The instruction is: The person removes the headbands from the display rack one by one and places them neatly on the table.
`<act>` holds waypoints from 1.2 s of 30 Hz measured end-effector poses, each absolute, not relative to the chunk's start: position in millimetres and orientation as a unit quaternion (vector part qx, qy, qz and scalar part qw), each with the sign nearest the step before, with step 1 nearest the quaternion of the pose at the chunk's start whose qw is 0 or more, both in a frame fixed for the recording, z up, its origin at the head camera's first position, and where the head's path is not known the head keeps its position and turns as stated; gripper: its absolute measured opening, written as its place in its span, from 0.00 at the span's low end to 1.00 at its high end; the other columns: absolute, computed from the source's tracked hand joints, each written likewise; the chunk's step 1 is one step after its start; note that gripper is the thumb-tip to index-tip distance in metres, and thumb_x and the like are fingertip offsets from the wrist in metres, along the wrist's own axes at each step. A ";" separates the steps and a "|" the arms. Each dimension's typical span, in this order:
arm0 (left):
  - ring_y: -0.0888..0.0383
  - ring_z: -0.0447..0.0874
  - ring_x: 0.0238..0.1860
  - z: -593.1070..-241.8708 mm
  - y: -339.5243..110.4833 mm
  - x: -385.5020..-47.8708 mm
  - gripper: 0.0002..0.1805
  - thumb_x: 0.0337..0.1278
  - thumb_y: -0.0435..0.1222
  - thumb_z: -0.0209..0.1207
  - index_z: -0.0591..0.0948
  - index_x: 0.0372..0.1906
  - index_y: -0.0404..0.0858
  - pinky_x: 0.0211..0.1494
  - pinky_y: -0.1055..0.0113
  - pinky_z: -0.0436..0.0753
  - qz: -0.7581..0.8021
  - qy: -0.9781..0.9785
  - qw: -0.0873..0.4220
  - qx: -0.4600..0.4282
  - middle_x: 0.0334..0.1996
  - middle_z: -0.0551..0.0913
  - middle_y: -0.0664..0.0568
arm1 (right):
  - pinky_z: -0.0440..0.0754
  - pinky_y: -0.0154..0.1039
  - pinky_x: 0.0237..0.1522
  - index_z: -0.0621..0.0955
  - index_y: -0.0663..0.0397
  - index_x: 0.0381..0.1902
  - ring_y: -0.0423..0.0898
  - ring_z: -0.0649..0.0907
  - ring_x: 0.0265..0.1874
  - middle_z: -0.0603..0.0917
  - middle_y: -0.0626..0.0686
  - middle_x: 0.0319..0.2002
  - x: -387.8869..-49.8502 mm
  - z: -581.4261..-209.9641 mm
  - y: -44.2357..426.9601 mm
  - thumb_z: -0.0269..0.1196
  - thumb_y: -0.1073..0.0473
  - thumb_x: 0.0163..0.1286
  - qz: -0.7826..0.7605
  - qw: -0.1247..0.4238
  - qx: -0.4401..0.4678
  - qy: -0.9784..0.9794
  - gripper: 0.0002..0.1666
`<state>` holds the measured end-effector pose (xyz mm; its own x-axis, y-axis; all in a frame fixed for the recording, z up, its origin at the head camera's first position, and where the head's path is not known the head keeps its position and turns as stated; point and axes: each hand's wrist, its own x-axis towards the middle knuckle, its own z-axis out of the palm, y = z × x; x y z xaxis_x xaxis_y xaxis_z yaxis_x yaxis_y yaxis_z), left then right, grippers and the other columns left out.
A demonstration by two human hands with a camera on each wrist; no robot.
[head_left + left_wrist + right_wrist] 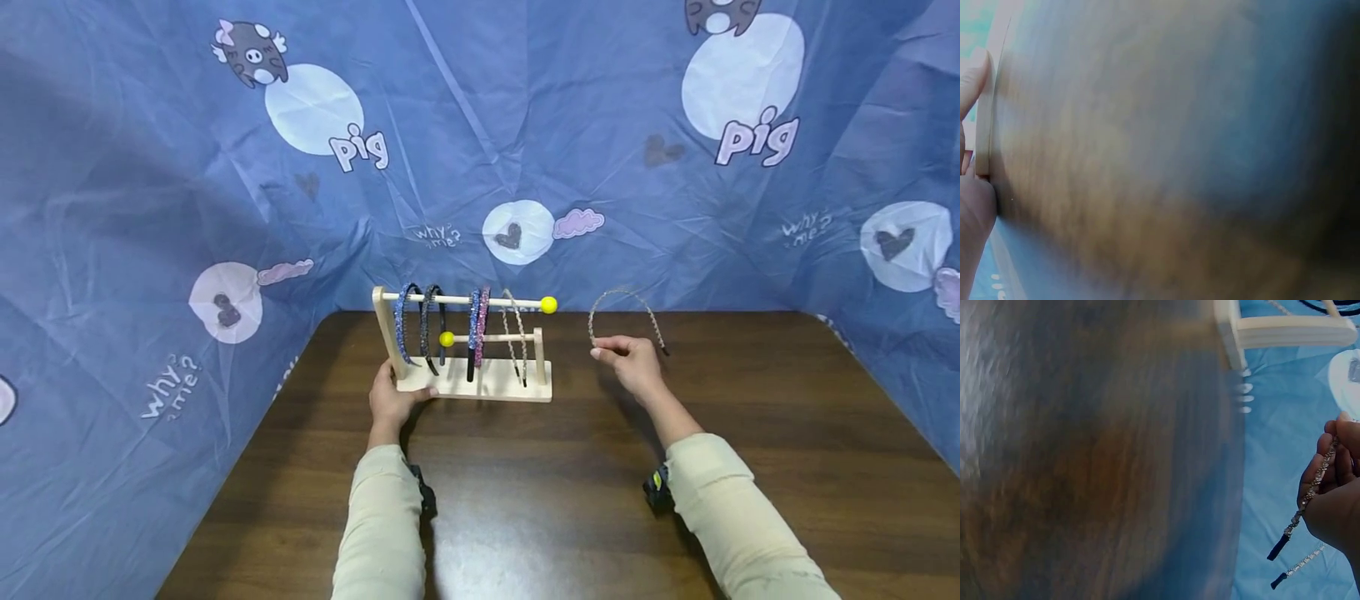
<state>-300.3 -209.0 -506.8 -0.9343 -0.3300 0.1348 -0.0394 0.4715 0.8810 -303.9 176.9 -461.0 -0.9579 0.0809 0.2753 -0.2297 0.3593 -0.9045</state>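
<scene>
A wooden rack with two horizontal rods stands on the table, yellow balls on the rod ends. Several headbands hang on it: a blue one, a black one, a second blue one, a pink one and a thin beaded one at the right. My left hand grips the base's left end, thumb along its front edge. To the right of the rack, my right hand pinches a thin beaded headband near one end, its arch upward. In the right wrist view its dark tips show below the hand.
The brown wooden table extends in front of the rack and to both sides. A blue cloth with pig prints hangs behind and at the sides. Dark wrist devices sit at both sleeve cuffs.
</scene>
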 end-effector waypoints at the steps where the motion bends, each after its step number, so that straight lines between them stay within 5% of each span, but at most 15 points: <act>1: 0.45 0.68 0.57 -506.9 -208.7 -300.3 0.51 0.22 0.34 0.78 0.67 0.63 0.35 0.61 0.56 0.62 -0.502 -0.846 0.145 0.109 0.57 0.73 0.41 | 0.73 0.31 0.39 0.84 0.67 0.39 0.47 0.79 0.42 0.84 0.61 0.40 -305.0 -462.5 177.4 0.67 0.65 0.57 0.556 0.131 0.046 -0.819 0.12; 21: 0.46 0.67 0.58 -510.8 -205.8 -298.8 0.51 0.22 0.33 0.78 0.67 0.63 0.34 0.62 0.57 0.62 -0.512 -0.841 0.140 0.107 0.57 0.72 0.40 | 0.74 0.44 0.38 0.85 0.65 0.31 0.54 0.80 0.34 0.85 0.59 0.32 -325.9 -482.3 176.0 0.67 0.67 0.54 0.421 0.115 0.102 -0.894 0.07; 36: 0.45 0.67 0.58 -505.3 -206.7 -296.6 0.50 0.24 0.34 0.78 0.66 0.62 0.34 0.62 0.57 0.62 -0.503 -0.847 0.143 0.093 0.58 0.71 0.39 | 0.75 0.43 0.43 0.86 0.64 0.31 0.53 0.80 0.40 0.86 0.56 0.31 -325.0 -489.4 169.4 0.68 0.65 0.52 0.383 0.000 0.108 -0.917 0.08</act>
